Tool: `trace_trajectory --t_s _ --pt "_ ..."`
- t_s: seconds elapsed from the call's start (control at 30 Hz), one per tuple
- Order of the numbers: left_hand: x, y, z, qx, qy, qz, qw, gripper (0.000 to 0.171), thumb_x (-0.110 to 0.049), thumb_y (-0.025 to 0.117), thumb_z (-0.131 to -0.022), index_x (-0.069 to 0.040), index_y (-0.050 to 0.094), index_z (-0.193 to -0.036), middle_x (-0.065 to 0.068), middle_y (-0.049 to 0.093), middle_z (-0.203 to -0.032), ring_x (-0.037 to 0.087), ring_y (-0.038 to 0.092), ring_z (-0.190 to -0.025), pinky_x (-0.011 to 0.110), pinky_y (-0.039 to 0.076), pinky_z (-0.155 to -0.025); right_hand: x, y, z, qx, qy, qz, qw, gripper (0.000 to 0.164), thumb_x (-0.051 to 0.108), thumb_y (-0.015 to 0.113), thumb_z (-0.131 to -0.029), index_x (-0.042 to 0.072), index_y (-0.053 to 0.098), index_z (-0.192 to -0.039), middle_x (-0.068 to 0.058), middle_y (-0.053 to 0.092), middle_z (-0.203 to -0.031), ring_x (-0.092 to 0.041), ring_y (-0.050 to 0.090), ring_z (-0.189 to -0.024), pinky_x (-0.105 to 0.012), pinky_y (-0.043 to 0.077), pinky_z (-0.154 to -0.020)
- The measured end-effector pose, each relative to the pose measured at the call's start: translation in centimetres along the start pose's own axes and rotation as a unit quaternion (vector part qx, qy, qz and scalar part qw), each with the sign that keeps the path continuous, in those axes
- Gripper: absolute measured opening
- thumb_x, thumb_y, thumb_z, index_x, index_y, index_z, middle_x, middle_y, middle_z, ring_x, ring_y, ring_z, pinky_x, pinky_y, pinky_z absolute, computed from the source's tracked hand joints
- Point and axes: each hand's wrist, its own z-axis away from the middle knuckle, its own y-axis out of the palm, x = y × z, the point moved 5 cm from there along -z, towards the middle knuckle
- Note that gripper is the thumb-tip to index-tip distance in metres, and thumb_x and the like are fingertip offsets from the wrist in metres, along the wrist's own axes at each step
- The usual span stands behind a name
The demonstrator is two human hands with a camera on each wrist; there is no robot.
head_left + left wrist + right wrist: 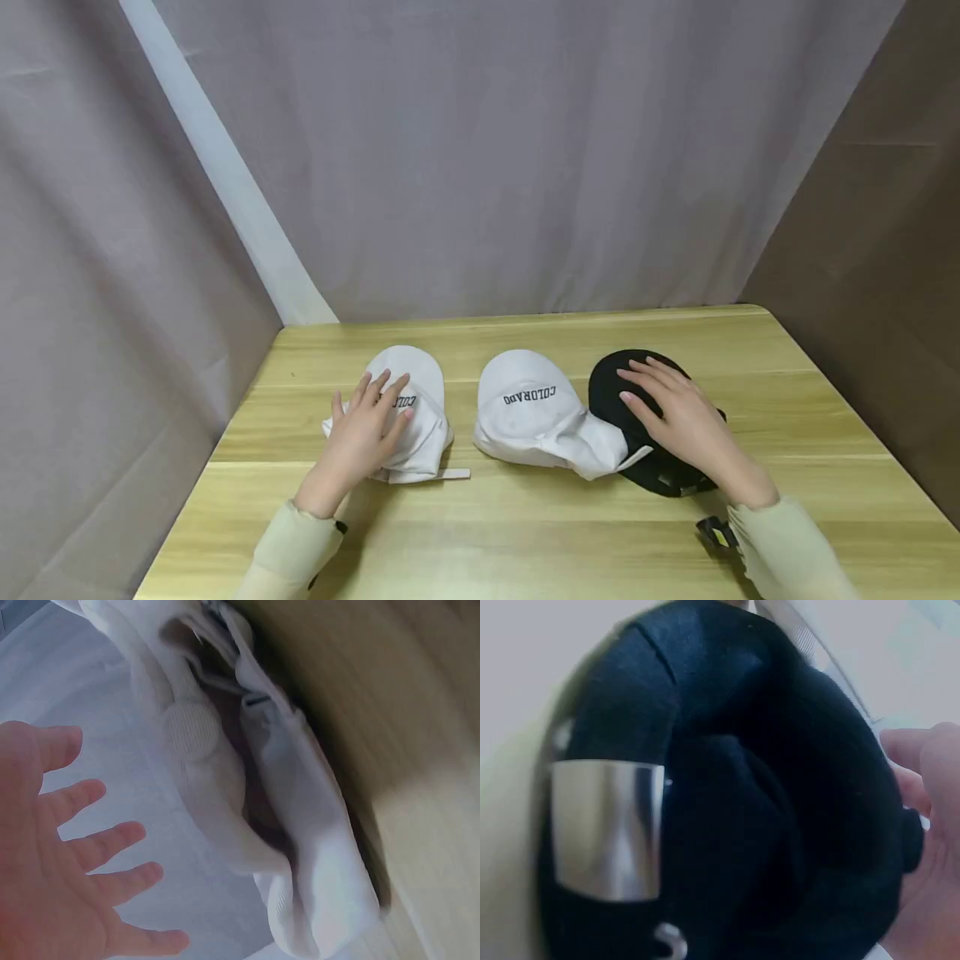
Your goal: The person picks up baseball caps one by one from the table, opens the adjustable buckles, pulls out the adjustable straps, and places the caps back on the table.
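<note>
In the head view my left hand (pixel 369 429) is over the left white baseball cap (pixel 416 375), fingers spread and hiding part of its lettering. The left wrist view shows the spread fingers of my left hand (pixel 75 855) beside the crumpled white cap (pixel 217 780), with a gap between them. My right hand (pixel 678 412) lies over the black cap (pixel 611 387), fingers extended. In the right wrist view the black cap (pixel 780 787) shows its opening and a metal buckle (pixel 607 829), and hides much of my right hand (pixel 937 825); contact is unclear there.
A second white cap (pixel 525 404) marked COLORADO lies in the middle, its back strap reaching the black cap. All three are on a wooden table (pixel 525 542). Grey curtains (pixel 487 167) stand behind and at the left, with a brown panel (pixel 885 250) at the right.
</note>
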Motion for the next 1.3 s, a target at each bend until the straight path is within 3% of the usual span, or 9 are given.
trace_trajectory --t_s 0.2,0.27,0.37,0.5,0.7,0.93,1.07,1.3 --pt "-0.7 -0.1 0.4 -0.009 0.035 0.016 0.9992 0.052 -0.032 0.062 -0.101 -0.012 0.05 -0.148 0.022 0.047 -0.148 0.048 0.033 -0.142 0.07 0.02 -0.112 0.2 -0.9 0.8 0.014 -0.012 -0.005 1.0 0.02 0.021 0.068 -0.097 0.01 0.073 -0.114 -0.007 0.069 -0.11 -0.031 0.065 -0.104 -0.053 0.051 -0.086" --pt "-0.9 0.0 0.6 -0.006 0.043 0.023 0.9988 0.052 -0.031 0.062 -0.101 -0.01 0.05 -0.147 0.024 0.048 -0.147 0.049 0.033 -0.141 0.068 0.022 -0.112 0.3 -1.3 1.3 0.019 -0.019 -0.004 1.0 0.014 0.02 0.07 -0.096 0.011 0.074 -0.105 0.0 0.068 -0.099 -0.025 0.066 -0.091 -0.047 0.053 -0.077" --pt "-1.0 0.1 0.8 -0.004 0.047 0.02 0.9987 0.051 -0.03 0.062 -0.101 -0.009 0.052 -0.146 0.024 0.049 -0.145 0.048 0.034 -0.141 0.067 0.024 -0.112 0.5 -1.6 1.7 0.03 -0.028 0.001 0.999 0.009 0.021 0.072 -0.094 0.014 0.073 -0.1 0.006 0.065 -0.094 -0.019 0.065 -0.086 -0.044 0.052 -0.074" --pt "-1.7 0.2 0.9 -0.014 0.067 0.014 0.9976 0.047 -0.027 0.064 -0.1 -0.006 0.056 -0.141 0.025 0.053 -0.141 0.049 0.039 -0.137 0.063 0.028 -0.112 1.0 -1.5 2.0 0.055 -0.032 0.003 0.998 0.009 0.025 0.071 -0.096 0.019 0.073 -0.102 0.01 0.064 -0.097 -0.015 0.064 -0.089 -0.042 0.052 -0.075" --pt "-4.8 0.7 1.3 -0.008 0.127 0.024 0.9916 0.04 -0.026 0.067 -0.098 -0.005 0.063 -0.132 0.023 0.059 -0.134 0.048 0.046 -0.132 0.056 0.033 -0.112 2.5 -0.5 2.7 0.097 -0.038 0.0 0.995 0.018 0.034 0.073 -0.094 0.021 0.072 -0.107 0.01 0.065 -0.103 -0.014 0.064 -0.093 -0.039 0.053 -0.077" --pt "-8.0 1.1 1.6 -0.005 0.154 0.037 0.9873 0.038 -0.027 0.068 -0.097 -0.007 0.065 -0.129 0.018 0.062 -0.131 0.042 0.051 -0.129 0.052 0.037 -0.11 4.4 0.5 3.0 0.083 -0.069 0.018 0.994 0.039 0.048 0.078 -0.085 0.019 0.069 -0.109 0.007 0.064 -0.11 -0.014 0.062 -0.099 -0.045 0.051 -0.083" --pt "-9.8 2.1 1.9 0.018 0.177 0.044 0.9829 0.04 -0.029 0.067 -0.098 -0.006 0.064 -0.13 0.015 0.064 -0.129 0.036 0.056 -0.125 0.049 0.04 -0.109 5.2 1.1 3.2 0.09 -0.083 0.017 0.992 0.045 0.054 0.077 -0.083 0.018 0.069 -0.11 0.007 0.063 -0.112 -0.014 0.061 -0.101 -0.043 0.051 -0.083" --pt "-10.7 3.6 2.0 0.044 0.169 0.029 0.9841 0.044 -0.035 0.063 -0.1 -0.009 0.061 -0.136 0.011 0.061 -0.136 0.03 0.055 -0.128 0.048 0.042 -0.107 5.7 2.2 2.8 0.098 -0.099 0.016 0.99 0.03 0.039 0.077 -0.089 0.018 0.069 -0.109 0.006 0.061 -0.111 -0.013 0.058 -0.1 -0.041 0.05 -0.083"
